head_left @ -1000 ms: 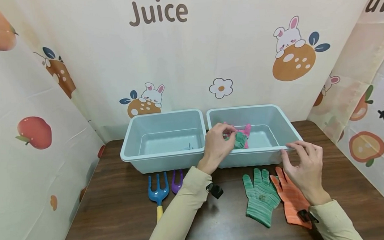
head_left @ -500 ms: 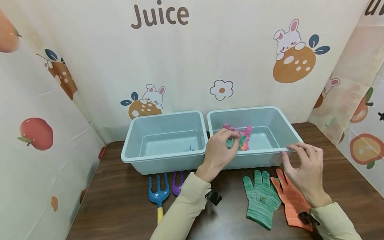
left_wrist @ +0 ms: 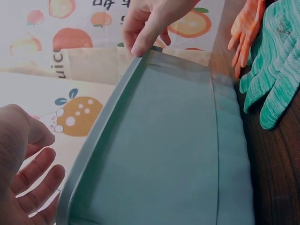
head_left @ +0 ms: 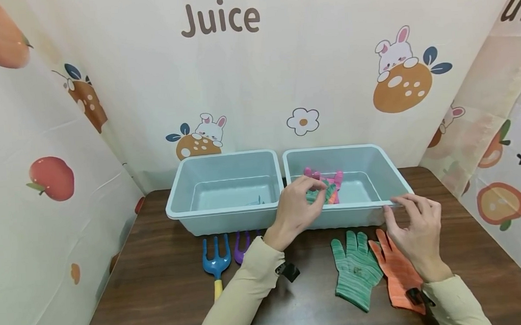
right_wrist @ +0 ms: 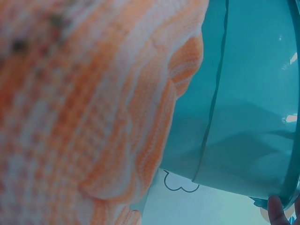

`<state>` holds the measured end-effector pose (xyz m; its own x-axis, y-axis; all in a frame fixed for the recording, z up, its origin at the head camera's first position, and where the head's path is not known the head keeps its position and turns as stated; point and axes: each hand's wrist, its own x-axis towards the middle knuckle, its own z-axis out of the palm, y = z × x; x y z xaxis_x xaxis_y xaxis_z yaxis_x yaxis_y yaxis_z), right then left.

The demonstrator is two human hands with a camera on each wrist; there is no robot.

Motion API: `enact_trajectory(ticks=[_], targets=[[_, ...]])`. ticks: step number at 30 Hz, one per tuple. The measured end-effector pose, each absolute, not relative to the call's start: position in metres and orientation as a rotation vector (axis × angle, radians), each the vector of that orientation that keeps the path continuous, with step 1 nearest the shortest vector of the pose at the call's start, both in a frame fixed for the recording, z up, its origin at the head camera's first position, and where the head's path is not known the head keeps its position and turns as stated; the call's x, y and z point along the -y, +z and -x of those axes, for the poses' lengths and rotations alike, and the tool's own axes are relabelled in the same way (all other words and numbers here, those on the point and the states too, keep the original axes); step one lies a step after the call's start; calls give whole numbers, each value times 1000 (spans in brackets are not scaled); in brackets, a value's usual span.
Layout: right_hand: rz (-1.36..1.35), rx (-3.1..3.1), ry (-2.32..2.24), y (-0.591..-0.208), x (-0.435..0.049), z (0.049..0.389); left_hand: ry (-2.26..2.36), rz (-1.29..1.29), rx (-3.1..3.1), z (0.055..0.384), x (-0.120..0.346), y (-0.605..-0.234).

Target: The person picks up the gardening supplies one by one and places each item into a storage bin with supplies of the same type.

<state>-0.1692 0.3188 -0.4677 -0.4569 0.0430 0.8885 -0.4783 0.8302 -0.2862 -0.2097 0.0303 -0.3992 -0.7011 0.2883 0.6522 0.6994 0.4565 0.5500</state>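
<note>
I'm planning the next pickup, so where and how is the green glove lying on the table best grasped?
I'd pinch the cuff of the green glove near its left corner, coming from the near side. It lies flat, fingers pointing toward the right bin, and that corner sits away from the orange glove on its other side.

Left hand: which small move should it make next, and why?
Probably lift the left hand from over the right bin and reach for the green glove on the table. In the left wrist view the hand seems to hold nothing, a pink glove already lies in the bin, and this green one lies just in front of it.
</note>
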Motion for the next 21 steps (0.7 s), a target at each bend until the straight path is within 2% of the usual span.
enact_trajectory(ticks=[21], targets=[[-320,1974,635,-468,-319,168,-1140,984,2189,191,-34,-401]])
